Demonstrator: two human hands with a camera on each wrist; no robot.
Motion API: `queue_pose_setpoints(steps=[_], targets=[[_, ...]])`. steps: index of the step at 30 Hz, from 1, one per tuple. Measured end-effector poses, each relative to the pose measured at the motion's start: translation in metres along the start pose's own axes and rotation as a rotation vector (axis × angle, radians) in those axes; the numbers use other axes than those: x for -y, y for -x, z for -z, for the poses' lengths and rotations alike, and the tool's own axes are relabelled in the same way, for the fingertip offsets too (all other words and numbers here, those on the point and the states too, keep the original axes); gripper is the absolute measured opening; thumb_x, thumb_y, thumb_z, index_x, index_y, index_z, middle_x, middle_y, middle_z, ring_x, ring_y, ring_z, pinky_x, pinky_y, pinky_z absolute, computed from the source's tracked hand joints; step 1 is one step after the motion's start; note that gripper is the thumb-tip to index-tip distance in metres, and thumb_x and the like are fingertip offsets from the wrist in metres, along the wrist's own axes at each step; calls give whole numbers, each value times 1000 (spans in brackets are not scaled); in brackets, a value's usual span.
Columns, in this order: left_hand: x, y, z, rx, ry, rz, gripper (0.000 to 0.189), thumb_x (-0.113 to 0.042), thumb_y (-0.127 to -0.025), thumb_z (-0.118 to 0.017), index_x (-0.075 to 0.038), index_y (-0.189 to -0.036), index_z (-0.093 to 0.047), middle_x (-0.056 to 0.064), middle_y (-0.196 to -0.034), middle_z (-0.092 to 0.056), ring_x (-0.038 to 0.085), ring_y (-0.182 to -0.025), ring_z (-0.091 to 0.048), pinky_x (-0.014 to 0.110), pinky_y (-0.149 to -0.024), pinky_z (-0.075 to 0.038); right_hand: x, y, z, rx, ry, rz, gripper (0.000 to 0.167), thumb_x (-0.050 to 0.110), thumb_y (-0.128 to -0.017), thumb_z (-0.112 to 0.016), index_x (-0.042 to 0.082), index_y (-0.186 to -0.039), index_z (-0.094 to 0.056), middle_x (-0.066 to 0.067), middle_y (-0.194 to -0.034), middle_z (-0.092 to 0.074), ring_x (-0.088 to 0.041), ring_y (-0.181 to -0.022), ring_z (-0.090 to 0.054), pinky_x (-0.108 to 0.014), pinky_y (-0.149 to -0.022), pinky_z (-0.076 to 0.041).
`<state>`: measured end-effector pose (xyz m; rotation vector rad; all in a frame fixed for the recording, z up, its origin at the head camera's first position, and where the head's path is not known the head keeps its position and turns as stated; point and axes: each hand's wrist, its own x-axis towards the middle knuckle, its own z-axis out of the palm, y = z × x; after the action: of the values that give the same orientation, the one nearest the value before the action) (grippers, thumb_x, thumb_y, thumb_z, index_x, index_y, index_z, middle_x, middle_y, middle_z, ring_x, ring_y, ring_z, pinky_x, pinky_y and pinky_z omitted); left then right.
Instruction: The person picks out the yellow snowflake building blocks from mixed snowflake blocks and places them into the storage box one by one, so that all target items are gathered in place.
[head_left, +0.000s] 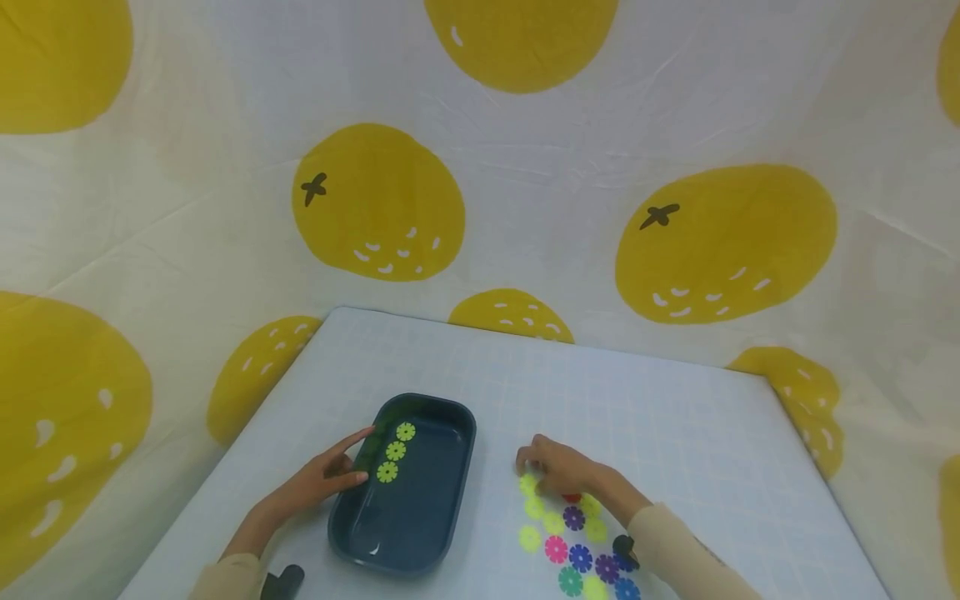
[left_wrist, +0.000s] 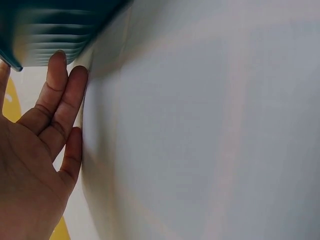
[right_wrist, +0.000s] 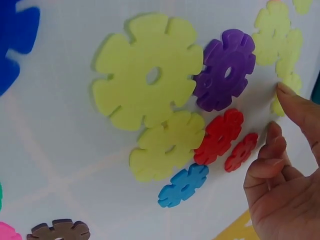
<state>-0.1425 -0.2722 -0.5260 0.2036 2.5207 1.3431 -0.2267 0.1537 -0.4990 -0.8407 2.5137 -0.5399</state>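
Note:
A dark blue-grey tray [head_left: 405, 521] lies on the table with three yellow-green snowflake discs [head_left: 395, 451] lined up along its left side. My left hand [head_left: 318, 483] touches the tray's left rim with thumb and index finger; in the left wrist view its other fingers extend, fairly straight, beneath the tray. Over the top of a spread of discs is my right hand [head_left: 558, 465]. Its thumb and bent fingers stand apart at a yellow-green disc [head_left: 527, 483]. Purple [right_wrist: 227, 70], red [right_wrist: 220, 137] and blue [right_wrist: 183, 186] discs lie close by.
More discs, pink [head_left: 556, 549], green [head_left: 570, 581] and purple [head_left: 607, 568], lie toward the table's front edge. The table [head_left: 675, 433] has a pale checked cover. Behind it hangs a white curtain [head_left: 525, 167] with large yellow fruit prints.

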Motion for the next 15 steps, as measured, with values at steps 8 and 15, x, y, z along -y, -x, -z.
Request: queue_pose_setpoints(steps=[8,15], targets=[[-4,1,3,-1,12,10,74,-31,-95,-67,-28,-157,-26,6,-98,-58,19,-90,-52,38,-77,-43,4,4,-4,-15,-72,-23,35,6,-90,-67,22,-120,-60,-2,-108,-66,-15,-86,-60,-33,-70,-55],[-1,-1,1,11,10,21,74,-33,-95,-67,-29,-157,-27,6,-99,-59,21,-92,-53,39,-78,-44,4,11,-3,-50,-62,20,22,9,-90,-70,15,-110,-73,-3,-110,-71,-12,-88,-60,-33,-79,-55]])
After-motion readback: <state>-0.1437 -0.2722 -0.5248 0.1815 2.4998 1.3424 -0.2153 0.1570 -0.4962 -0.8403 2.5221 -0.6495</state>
